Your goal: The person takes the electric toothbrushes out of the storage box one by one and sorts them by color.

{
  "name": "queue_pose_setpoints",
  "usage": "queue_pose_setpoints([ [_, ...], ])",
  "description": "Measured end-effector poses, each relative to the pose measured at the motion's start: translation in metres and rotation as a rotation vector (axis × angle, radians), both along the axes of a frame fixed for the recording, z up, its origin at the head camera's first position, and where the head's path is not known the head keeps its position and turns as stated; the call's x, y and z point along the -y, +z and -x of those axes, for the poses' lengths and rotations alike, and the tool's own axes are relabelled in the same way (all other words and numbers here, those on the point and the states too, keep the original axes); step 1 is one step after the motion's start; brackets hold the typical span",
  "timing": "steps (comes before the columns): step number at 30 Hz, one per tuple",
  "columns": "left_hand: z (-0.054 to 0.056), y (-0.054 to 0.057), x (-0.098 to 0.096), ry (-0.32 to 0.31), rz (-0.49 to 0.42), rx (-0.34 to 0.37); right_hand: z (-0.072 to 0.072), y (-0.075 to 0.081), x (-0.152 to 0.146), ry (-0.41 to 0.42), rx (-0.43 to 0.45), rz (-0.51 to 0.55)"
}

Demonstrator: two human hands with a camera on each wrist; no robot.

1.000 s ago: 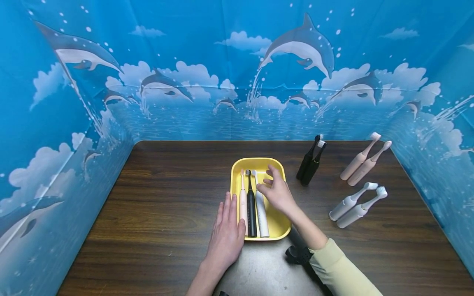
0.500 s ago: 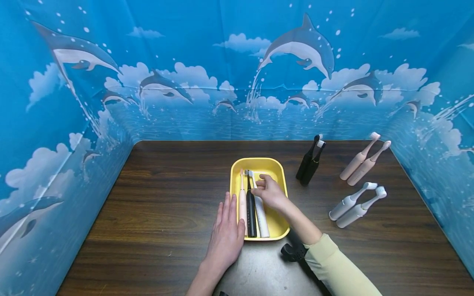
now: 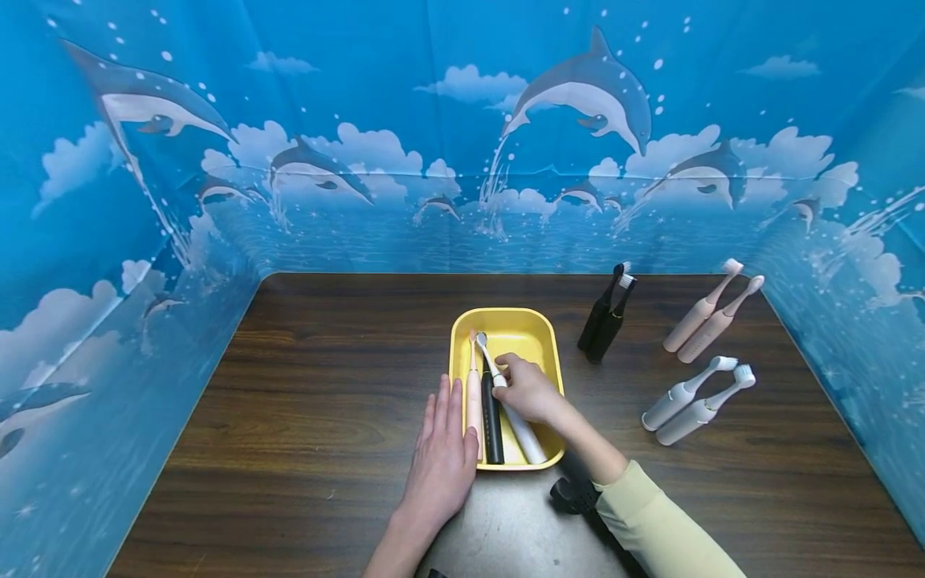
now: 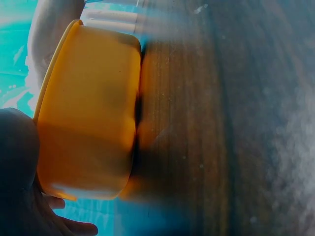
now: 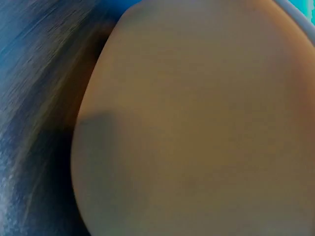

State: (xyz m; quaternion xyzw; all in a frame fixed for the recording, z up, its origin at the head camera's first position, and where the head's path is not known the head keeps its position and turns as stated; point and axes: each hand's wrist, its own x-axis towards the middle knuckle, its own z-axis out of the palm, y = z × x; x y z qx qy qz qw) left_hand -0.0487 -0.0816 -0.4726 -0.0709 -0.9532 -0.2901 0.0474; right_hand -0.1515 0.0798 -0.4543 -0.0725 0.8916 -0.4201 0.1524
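A yellow tray (image 3: 520, 323) holds a pink electric toothbrush (image 3: 473, 393), a black one (image 3: 491, 425) and a white one (image 3: 527, 440). My right hand (image 3: 531, 392) reaches in over the tray's right side and pinches the white toothbrush near its neck. That brush slants, its head over the black brush and its base toward the tray's front right corner. Fingers straight, my left hand (image 3: 442, 461) rests along the tray's left side. In the left wrist view the tray's orange-looking outer wall (image 4: 88, 108) lies beside the hand; in the right wrist view the wall (image 5: 197, 123) hides the fingers.
Right of the tray, electric toothbrushes stand upright in pairs: black (image 3: 605, 321), pink (image 3: 704, 321) and grey-white (image 3: 690, 409). Dark wood tabletop (image 3: 325, 377) surrounds them. A blue dolphin-print curtain (image 3: 361, 217) encloses the back and sides.
My right hand has come down onto the white toothbrush and gripped it. The brush has turned from nearly parallel to slanted, its head shifting left and its base right. My left hand has stayed put.
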Motion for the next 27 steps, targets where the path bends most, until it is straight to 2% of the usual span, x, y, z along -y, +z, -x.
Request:
queue_pose_setpoints([
  [6,-0.003,-0.003,-0.001,0.001,-0.003,-0.005,-0.008,0.003,0.001,0.096,-0.062,-0.148],
  [13,-0.005,-0.004,-0.001,0.0,-0.002,-0.021,-0.018,0.011,0.002,0.13,-0.171,-0.212],
  [19,-0.008,-0.009,-0.001,0.006,-0.003,-0.029,-0.031,0.015,-0.001,0.075,-0.251,-0.179],
  [27,-0.012,-0.013,0.0,0.005,-0.007,-0.042,-0.04,0.024,-0.012,0.019,-0.323,-0.033],
])
